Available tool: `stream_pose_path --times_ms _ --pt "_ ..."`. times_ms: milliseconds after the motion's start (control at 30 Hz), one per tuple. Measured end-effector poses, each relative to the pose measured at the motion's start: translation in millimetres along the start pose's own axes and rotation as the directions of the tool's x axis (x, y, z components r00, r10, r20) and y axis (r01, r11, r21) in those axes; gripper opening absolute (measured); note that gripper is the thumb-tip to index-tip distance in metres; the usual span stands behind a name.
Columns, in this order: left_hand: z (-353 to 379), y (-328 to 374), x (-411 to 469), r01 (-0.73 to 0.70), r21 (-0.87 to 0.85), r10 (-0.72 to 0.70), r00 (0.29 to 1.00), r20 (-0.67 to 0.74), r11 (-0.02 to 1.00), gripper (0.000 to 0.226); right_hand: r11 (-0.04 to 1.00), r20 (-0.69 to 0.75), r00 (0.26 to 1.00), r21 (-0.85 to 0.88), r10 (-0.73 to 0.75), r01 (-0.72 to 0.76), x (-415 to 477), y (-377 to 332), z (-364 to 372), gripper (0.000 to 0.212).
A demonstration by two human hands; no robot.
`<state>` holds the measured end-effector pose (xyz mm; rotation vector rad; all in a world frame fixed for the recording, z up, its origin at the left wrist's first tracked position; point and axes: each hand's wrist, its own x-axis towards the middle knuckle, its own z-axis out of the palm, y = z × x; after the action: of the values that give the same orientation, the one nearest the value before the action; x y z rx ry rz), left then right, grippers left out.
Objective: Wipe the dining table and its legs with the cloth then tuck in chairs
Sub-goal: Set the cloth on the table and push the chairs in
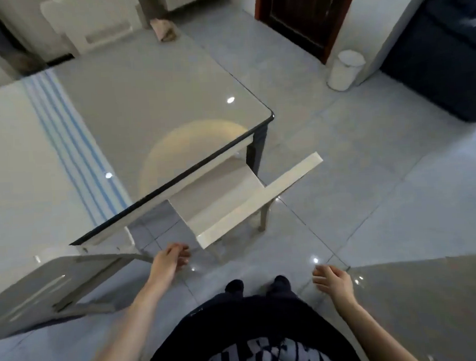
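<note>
Dark printed T-shirt (251,342), dark socks (234,285).

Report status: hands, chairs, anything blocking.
Both empty: left hand, right hand. First chair part-way under dining table. Other chair close beside left hand.

glossy glass table (158,101), shiny tile floor (369,173)

Dim, blurry, edge-warped; lamp glints dot the table (158,101).
</note>
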<state>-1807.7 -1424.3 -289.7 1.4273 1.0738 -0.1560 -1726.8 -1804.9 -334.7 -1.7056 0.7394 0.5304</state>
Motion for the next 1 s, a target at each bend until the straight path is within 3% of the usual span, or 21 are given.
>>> stream_pose_path --times_ms 100,167,267,367,433,500,567,600,667,733,933,1000 --pt "15 15 -21 -0.093 -0.040 0.089 0.992 -0.093 0.995 0.024 0.995 0.074 0.992 0.000 -0.104 0.104 27 -54 -4 0.017" --pt "28 27 -37 -0.182 0.022 0.183 0.971 -0.157 0.983 0.022 0.972 0.087 0.969 0.053 -0.233 0.229 38 -96 -5 0.020" --pt "53 52 -61 -0.343 0.191 0.381 0.897 -0.225 0.920 0.019 0.871 0.105 0.865 0.088 -0.491 0.484 48 -164 2 0.024" --pt "77 71 -65 -0.416 0.411 0.533 0.815 -0.228 0.811 0.019 0.660 0.199 0.640 0.051 -0.742 0.749 44 -221 16 0.018" --pt "92 82 -63 -0.406 0.533 0.568 0.803 -0.180 0.742 0.023 0.396 0.359 0.397 -0.082 -0.845 0.915 39 -248 29 0.022" --pt "109 90 -60 -0.346 0.634 0.550 0.821 -0.153 0.692 0.025 0.092 0.591 0.182 -0.180 -0.786 0.979 40 -264 46 0.023" --pt "124 97 -59 -0.216 0.779 0.515 0.843 -0.155 0.589 0.034 -0.116 0.791 0.094 -0.204 -0.604 0.972 46 -272 63 0.022" --pt "129 100 -58 -0.147 0.821 0.495 0.850 -0.181 0.552 0.039 -0.195 0.860 0.109 -0.234 -0.499 0.952 49 -273 72 0.027" --pt "134 104 -56 -0.065 0.813 0.471 0.840 -0.269 0.579 0.044 -0.339 0.918 0.225 -0.336 -0.326 0.879 55 -272 83 0.045" --pt "135 105 -53 -0.028 0.792 0.472 0.815 -0.335 0.610 0.045 -0.451 0.909 0.273 -0.395 -0.314 0.800 54 -272 89 0.054" --pt "136 110 -38 0.067 0.772 0.418 0.809 -0.413 0.632 0.044 -0.467 0.895 0.165 -0.365 -0.414 0.806 66 -277 98 0.055" --pt "135 114 -32 0.082 0.768 0.401 0.814 -0.419 0.635 0.046 -0.482 0.901 0.160 -0.358 -0.403 0.800 74 -283 107 0.054"
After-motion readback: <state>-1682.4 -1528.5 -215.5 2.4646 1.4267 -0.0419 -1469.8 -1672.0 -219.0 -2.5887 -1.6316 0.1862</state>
